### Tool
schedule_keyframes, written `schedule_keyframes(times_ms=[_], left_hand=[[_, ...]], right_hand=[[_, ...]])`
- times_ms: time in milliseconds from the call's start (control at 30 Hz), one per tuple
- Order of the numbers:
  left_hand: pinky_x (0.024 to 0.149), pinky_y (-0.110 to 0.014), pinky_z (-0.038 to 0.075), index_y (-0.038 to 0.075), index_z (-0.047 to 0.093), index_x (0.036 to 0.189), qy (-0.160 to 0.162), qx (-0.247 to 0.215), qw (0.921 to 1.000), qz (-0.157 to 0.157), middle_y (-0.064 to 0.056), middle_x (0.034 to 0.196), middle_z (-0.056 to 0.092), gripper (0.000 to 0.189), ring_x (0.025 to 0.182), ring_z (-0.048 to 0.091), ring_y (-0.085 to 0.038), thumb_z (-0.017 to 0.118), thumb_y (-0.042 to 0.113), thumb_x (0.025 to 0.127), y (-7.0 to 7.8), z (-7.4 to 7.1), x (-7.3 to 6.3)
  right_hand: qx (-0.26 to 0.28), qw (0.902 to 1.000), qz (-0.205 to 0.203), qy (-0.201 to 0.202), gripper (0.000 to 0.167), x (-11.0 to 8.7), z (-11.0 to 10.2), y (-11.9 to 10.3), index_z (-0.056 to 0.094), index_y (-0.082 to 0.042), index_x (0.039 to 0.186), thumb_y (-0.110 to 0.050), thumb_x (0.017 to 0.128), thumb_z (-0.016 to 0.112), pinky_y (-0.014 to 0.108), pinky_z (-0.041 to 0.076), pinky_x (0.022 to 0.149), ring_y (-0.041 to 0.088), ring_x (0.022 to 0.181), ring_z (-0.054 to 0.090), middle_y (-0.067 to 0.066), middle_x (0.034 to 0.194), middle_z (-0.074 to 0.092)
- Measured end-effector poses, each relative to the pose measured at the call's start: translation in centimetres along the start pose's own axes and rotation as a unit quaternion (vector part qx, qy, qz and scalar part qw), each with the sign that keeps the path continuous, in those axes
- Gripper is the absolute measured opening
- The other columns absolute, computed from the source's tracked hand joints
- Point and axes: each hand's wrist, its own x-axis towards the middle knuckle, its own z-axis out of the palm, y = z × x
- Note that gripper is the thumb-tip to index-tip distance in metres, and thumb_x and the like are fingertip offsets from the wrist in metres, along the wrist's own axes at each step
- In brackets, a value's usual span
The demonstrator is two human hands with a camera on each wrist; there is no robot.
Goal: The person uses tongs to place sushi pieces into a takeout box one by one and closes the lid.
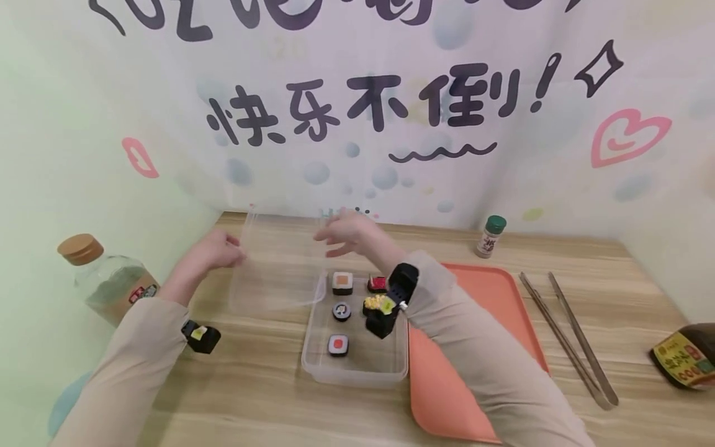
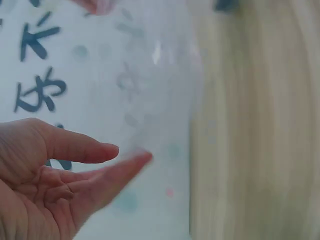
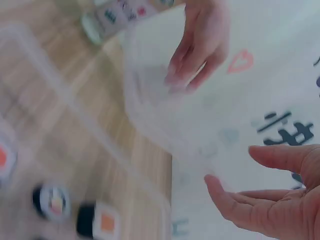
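Observation:
A clear plastic lid (image 1: 279, 267) is at the back left, tilted, beside the clear plastic container (image 1: 357, 372) of sushi pieces. My left hand (image 1: 216, 249) is at the lid's left edge, its thumb and fingers pinching that edge. At the lid's upper right corner, my right hand (image 1: 349, 233) has its fingers spread, with a gap between thumb and fingertips in the right wrist view. Inside the container are several pieces, among them a sushi roll with a red centre (image 1: 337, 344), one with an orange centre (image 1: 342, 283) and a corn-topped one (image 1: 375, 303). My right wrist partly covers the container's right side.
An orange tray (image 1: 447, 385) lies right of the container, under my right forearm. Metal tongs (image 1: 575, 341) lie farther right, near a dark labelled bottle (image 1: 687, 357). A green-capped shaker (image 1: 490, 237) stands at the back. A cork-topped jar (image 1: 114, 282) stands left of my left arm.

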Motion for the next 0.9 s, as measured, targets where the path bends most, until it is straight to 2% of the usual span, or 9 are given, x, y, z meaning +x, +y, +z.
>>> schedule_keyframes(times_ms=[33,100,200,300,400,533,700,800,900], left_hand=[[0.079,-0.029,0.053,-0.022,0.035,0.125,-0.001,-0.028,0.9996,0.007,-0.032,0.110,0.058,0.053,0.081,0.061,-0.015,0.053,0.009,0.085,0.5,0.0,0.2],[0.075,-0.019,0.053,-0.021,0.033,0.128,-0.003,-0.082,0.9963,0.024,-0.031,0.113,0.058,0.054,0.073,0.061,-0.004,0.053,0.009,0.087,1.7,0.2,0.3],[0.070,-0.011,0.052,-0.018,0.033,0.130,-0.002,-0.138,0.9891,0.050,-0.033,0.124,0.051,0.052,0.071,0.056,0.007,0.053,0.007,0.089,3.3,0.9,0.4],[0.072,-0.010,0.052,-0.015,0.036,0.131,0.016,-0.177,0.9813,0.072,-0.033,0.127,0.048,0.051,0.076,0.056,0.006,0.055,0.005,0.088,4.7,1.7,0.4],[0.076,-0.011,0.052,-0.010,0.040,0.131,0.038,-0.199,0.9747,0.095,-0.029,0.127,0.050,0.048,0.086,0.057,0.001,0.057,0.006,0.088,5.9,2.3,0.4],[0.076,-0.009,0.051,-0.008,0.049,0.125,0.069,-0.221,0.9626,0.140,-0.026,0.123,0.055,0.040,0.085,0.058,0.002,0.057,0.005,0.088,6.9,3.2,0.7],[0.075,-0.007,0.049,-0.010,0.059,0.111,0.113,-0.240,0.9476,0.178,-0.022,0.113,0.063,0.028,0.078,0.057,0.010,0.060,0.003,0.085,7.1,4.6,1.2],[0.075,-0.007,0.050,-0.013,0.058,0.109,0.103,-0.263,0.9415,0.184,-0.022,0.119,0.059,0.027,0.077,0.057,0.013,0.058,-0.002,0.085,6.9,5.4,1.5],[0.076,-0.008,0.051,-0.014,0.056,0.112,0.074,-0.278,0.9407,0.180,-0.025,0.124,0.054,0.029,0.079,0.058,0.012,0.056,-0.005,0.085,6.8,6.3,1.7]], right_hand=[[-0.017,0.9998,-0.008,0.005,0.058,-0.2,-1.0,0.1,0.030,0.003,0.139,-0.001,0.088,0.056,0.035,0.051,0.094,0.031,0.126,0.043,0.018,0.144,0.033],[-0.041,0.9988,-0.025,0.014,0.053,-0.5,-2.9,0.6,0.035,0.005,0.136,0.002,0.087,0.055,0.034,0.051,0.093,0.031,0.120,0.049,0.019,0.140,0.039],[-0.024,0.9984,-0.043,0.027,0.050,-1.1,-5.2,1.5,0.037,0.005,0.135,0.005,0.087,0.052,0.035,0.049,0.096,0.029,0.112,0.055,0.023,0.134,0.046],[-0.006,0.9966,-0.070,0.043,0.047,-1.9,-7.1,2.1,0.040,0.004,0.133,0.006,0.088,0.051,0.036,0.048,0.098,0.021,0.097,0.059,0.021,0.123,0.052],[-0.024,0.9916,-0.110,0.064,0.043,-3.1,-8.7,2.4,0.046,0.001,0.130,0.004,0.087,0.052,0.034,0.048,0.097,0.010,0.086,0.057,0.016,0.118,0.055],[-0.065,0.9808,-0.159,0.092,0.038,-5.0,-10.3,3.1,0.052,-0.001,0.125,-0.001,0.087,0.056,0.034,0.048,0.097,0.011,0.092,0.056,0.013,0.117,0.058],[-0.088,0.9735,-0.180,0.112,0.031,-6.5,-11.1,4.6,0.059,0.000,0.117,-0.005,0.086,0.060,0.039,0.042,0.104,0.022,0.112,0.055,0.013,0.125,0.057],[-0.086,0.9730,-0.179,0.117,0.031,-7.0,-11.3,5.6,0.059,0.004,0.116,-0.002,0.086,0.059,0.042,0.037,0.108,0.026,0.122,0.050,0.014,0.132,0.053],[-0.074,0.9771,-0.165,0.111,0.031,-7.2,-11.4,6.5,0.057,0.006,0.118,0.001,0.087,0.055,0.040,0.040,0.105,0.026,0.119,0.052,0.017,0.130,0.053]])
